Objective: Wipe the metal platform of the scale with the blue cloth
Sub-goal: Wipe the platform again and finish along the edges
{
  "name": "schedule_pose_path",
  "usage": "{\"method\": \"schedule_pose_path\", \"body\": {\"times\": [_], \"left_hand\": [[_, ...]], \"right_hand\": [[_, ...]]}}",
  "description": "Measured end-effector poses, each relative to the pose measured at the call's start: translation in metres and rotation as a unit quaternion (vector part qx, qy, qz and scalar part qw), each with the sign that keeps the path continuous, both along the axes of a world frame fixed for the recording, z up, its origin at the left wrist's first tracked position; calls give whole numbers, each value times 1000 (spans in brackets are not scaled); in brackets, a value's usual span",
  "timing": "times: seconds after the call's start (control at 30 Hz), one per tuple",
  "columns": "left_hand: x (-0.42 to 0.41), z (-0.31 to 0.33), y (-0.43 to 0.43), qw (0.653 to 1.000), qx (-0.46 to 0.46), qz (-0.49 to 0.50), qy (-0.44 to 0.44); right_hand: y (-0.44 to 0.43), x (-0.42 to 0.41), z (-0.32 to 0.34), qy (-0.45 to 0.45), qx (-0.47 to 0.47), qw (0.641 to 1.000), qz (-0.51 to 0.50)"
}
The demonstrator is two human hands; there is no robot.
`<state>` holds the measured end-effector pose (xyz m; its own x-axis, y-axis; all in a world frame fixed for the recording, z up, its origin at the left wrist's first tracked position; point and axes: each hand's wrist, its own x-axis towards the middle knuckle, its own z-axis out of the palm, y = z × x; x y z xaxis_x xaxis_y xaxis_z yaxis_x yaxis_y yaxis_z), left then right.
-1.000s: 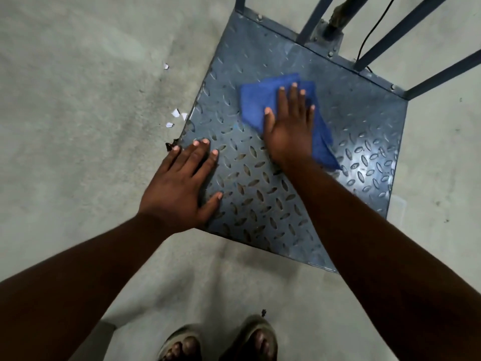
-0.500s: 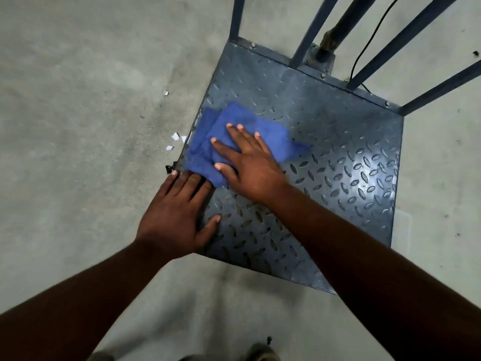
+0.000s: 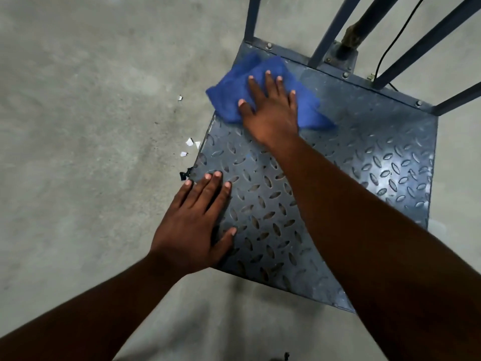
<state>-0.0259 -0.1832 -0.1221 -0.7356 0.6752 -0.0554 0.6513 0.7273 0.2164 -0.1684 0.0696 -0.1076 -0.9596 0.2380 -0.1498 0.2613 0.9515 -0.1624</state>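
Note:
The scale's metal platform point(image 3: 377, 162) is a grey-blue plate with a raised diamond tread, lying on the floor. The blue cloth point(image 3: 229, 97) is bunched at the platform's far left corner, partly hanging over the left edge. My right hand point(image 3: 270, 110) lies flat on the cloth with fingers spread, pressing it down. My left hand point(image 3: 195, 225) rests flat on the near left part of the platform, fingers apart, holding nothing. My right forearm crosses the middle of the plate.
Blue metal rails point(image 3: 330, 29) and a post point(image 3: 351, 40) rise from the platform's far edge, with a black cable point(image 3: 390, 45) beside them. Small white scraps point(image 3: 190, 143) and a black bit point(image 3: 184, 175) lie on the concrete floor point(image 3: 91, 126) left of the plate.
My right hand has slid the cloth from the left middle of the platform up to its far left corner. My left hand has stayed flat on the near left part.

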Motion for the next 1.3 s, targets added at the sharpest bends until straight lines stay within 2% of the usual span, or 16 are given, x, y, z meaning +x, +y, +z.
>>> {"method": "schedule_pose_path", "body": {"times": [0.03,0.07,0.13,0.2,0.37,0.43,0.57,0.67,0.77,0.83,0.9,1.0,1.07,1.13,1.2,1.3], "left_hand": [[0,0,0,1000,-1,0,-1],[0,0,0,1000,-4,-1,-4],[0,0,0,1000,0,3,-5],[0,1,1,1000,21,6,-2],[3,0,0,999,44,1,-1],[4,-1,-1,998,55,-5,-12],[3,-3,-2,999,47,-13,-22],[2,-4,-2,999,43,-17,-15],[3,-3,-1,999,48,-18,-5],[2,-4,-1,999,45,-18,-1],[2,-5,-1,999,40,-17,1],[2,-6,-1,999,40,-17,-2],[2,-6,-1,999,41,-18,-9],[2,-5,-1,999,35,-18,-6],[2,-3,-1,999,38,-17,-2],[1,-5,0,999,45,-22,5]], "right_hand": [[-6,-5,2,-4,1,1000,-8],[-19,-6,4,-3,-5,999,43],[-51,6,8,-16,-30,974,224],[-79,22,13,-48,-30,939,340],[-133,24,28,-215,16,872,440],[-145,31,27,-249,-4,866,433],[-112,13,24,-168,73,899,399],[-66,-23,19,-88,99,950,283],[-36,-48,9,-32,22,991,128],[-39,-51,3,-13,-11,998,53],[-56,-35,0,-29,5,997,74],[-87,6,-3,-30,4,953,302],[-92,9,-1,-37,13,916,399],[-81,-17,8,-85,107,909,394],[-51,-57,13,-76,192,924,322],[0,-97,20,-17,191,960,202]]}}
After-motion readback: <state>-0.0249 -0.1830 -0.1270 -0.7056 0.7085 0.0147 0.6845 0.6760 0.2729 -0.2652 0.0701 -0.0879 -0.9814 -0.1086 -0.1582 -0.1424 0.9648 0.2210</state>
